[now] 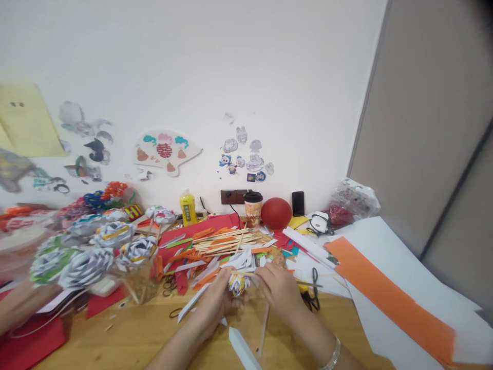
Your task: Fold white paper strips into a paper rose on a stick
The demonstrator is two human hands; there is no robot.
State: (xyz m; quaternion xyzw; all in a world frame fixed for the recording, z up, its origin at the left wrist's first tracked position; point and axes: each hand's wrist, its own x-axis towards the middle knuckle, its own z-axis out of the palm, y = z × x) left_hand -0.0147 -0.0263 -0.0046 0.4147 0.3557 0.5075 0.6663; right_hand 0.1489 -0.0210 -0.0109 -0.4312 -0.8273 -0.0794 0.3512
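A small paper rose (238, 284) folded from white and yellow strips sits between my two hands, just above the front of the table. My left hand (217, 300) is closed round its left side. My right hand (283, 290) pinches a thin wooden stick (244, 274), which lies across the top of the rose. Another stick end (310, 283) shows past that hand; whether it is the same stick I cannot tell. White paper strips (242, 259) lie behind the rose, and a folded white strip (242, 349) rests in front.
Wooden sticks (221, 241) are heaped over paper scraps. Finished paper roses (88, 267) crowd the left, near another person's arm (25, 308). A yellow bottle (188, 208), a lidded cup (253, 210) and a red balloon (276, 213) line the wall. Scissors (315, 290) and orange paper (393, 298) lie right.
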